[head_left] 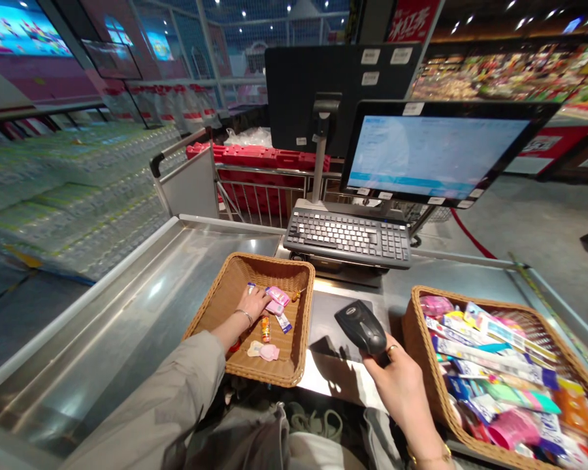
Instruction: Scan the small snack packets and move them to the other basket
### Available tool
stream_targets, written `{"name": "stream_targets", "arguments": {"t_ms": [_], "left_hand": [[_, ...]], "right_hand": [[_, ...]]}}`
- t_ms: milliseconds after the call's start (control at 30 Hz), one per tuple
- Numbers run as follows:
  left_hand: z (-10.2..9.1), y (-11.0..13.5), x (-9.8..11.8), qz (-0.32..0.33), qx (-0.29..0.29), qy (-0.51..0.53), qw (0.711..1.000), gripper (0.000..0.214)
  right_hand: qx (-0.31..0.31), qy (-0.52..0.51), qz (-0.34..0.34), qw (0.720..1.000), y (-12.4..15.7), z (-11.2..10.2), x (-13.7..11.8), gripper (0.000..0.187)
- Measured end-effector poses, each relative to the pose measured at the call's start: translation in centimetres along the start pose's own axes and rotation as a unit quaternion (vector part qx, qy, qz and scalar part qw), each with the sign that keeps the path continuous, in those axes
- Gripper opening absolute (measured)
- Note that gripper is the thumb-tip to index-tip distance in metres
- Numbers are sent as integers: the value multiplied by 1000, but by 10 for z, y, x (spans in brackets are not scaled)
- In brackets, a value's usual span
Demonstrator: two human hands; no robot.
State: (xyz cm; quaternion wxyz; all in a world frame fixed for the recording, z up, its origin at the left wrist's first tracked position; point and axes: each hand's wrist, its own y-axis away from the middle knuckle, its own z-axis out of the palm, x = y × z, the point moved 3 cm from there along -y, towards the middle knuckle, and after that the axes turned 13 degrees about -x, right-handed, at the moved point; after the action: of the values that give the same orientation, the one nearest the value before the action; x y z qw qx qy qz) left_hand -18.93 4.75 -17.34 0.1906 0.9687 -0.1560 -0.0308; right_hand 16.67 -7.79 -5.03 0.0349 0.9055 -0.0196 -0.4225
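Note:
My left hand (253, 304) reaches into the left wicker basket (225, 287), fingers closed on a small pink packet (277, 297). A few small items lie beside it: an orange tube (265, 328), a pale pink packet (264, 351) and a white-blue stick (284, 322). My right hand (400, 385) grips a black barcode scanner (361, 326), held over the steel counter between the two baskets. The right wicker basket (416, 326) is filled with several colourful packets and tubes (500, 365).
A keyboard (347, 236) and a lit monitor (436, 153) stand behind the baskets. A second dark screen (323, 91) faces away. The steel counter (127, 326) runs left. Red crates (259, 156) sit behind a metal rail; stacked bottled water (68, 189) fills the left.

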Motion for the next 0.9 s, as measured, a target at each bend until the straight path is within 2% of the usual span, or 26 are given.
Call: {"name": "stream_targets", "arguments": {"t_ms": [267, 467, 600, 733, 900], "left_hand": [[5, -1, 0, -2, -1, -30, 1000, 27], [-5, 3, 4, 17, 3, -44, 999, 21], [-26, 11, 7, 33, 36, -58, 997, 23], [-55, 27, 13, 41, 84, -71, 993, 20], [-100, 51, 34, 73, 202, -84, 973, 17]], "right_hand": [[5, -5, 7, 1000, 2, -3, -3, 38], [10, 9, -7, 1000, 4, -3, 0, 37], [25, 14, -38, 999, 6, -2, 2, 40], [30, 14, -79, 996, 8, -1, 2, 43], [25, 20, -98, 995, 11, -2, -1, 43]]}}
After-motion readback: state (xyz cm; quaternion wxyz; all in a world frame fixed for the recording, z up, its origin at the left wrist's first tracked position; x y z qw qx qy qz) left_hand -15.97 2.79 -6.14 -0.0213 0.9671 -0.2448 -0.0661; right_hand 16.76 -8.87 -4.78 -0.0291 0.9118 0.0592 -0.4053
